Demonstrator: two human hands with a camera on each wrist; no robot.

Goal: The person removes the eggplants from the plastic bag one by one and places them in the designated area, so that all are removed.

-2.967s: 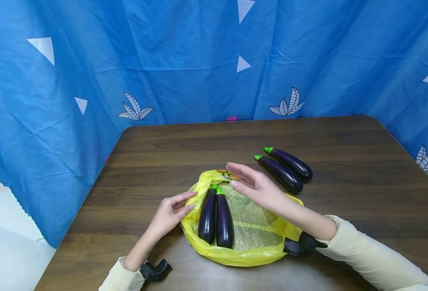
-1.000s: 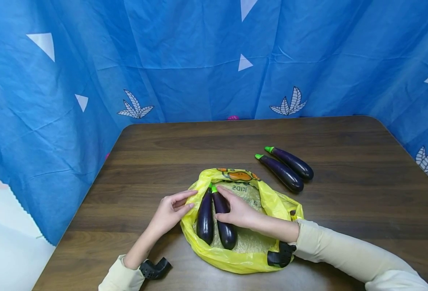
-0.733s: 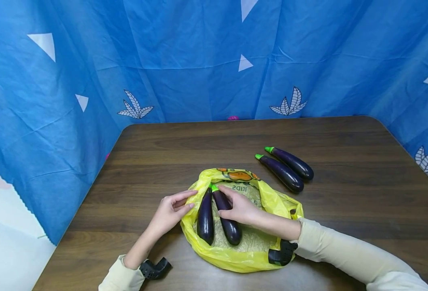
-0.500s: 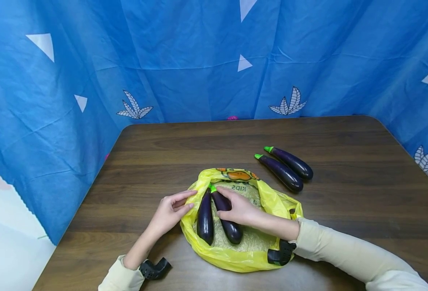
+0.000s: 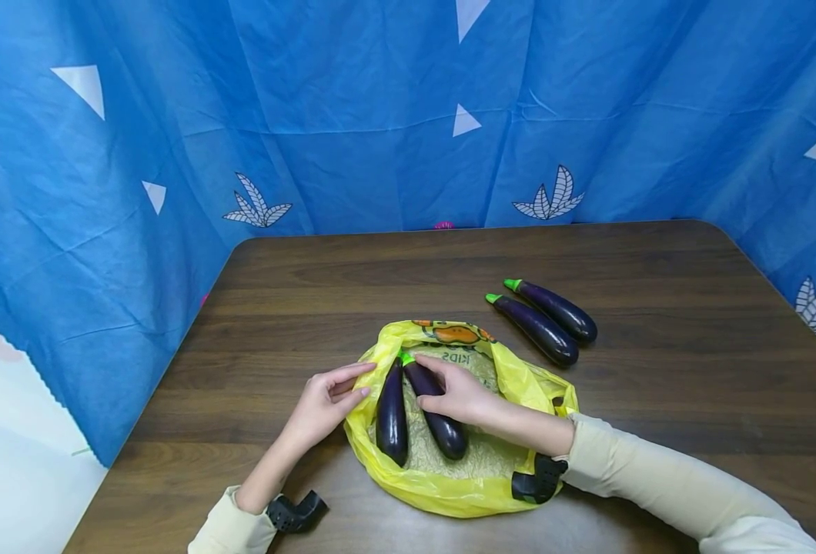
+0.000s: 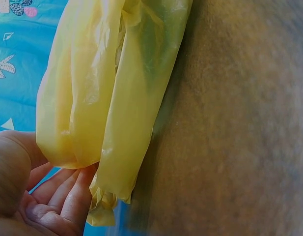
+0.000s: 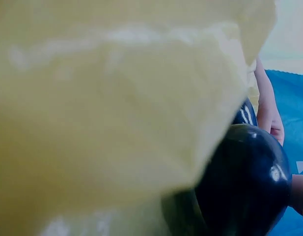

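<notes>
A yellow plastic bag [image 5: 449, 496] lies with its mouth spread on the table, cartoon print on its far rim. Inside are two dark purple eggplants with green stems: one on the left [image 5: 392, 419] and one angled beside it [image 5: 447, 437]. My right hand [image 5: 462, 396] reaches into the bag and grips the angled eggplant near its stem end. At the bag's left rim, my left hand [image 5: 325, 404] pinches the plastic, also seen in the left wrist view. In the right wrist view, a fold of the bag covers much of the picture, beside the held eggplant's blunt end [image 7: 244, 172].
Two more eggplants lie side by side on the wooden table [image 5: 352, 285], a nearer one [image 5: 536, 331] and a farther one [image 5: 560, 309], behind the bag to the right. A blue patterned curtain [image 5: 380, 154] hangs behind the table. Black wrist mounts sit on both wrists.
From above the bag, my right hand has come down and taken hold of the right-hand eggplant. That eggplant's blunt end has swung rightward, away from the other. The left hand has stayed put.
</notes>
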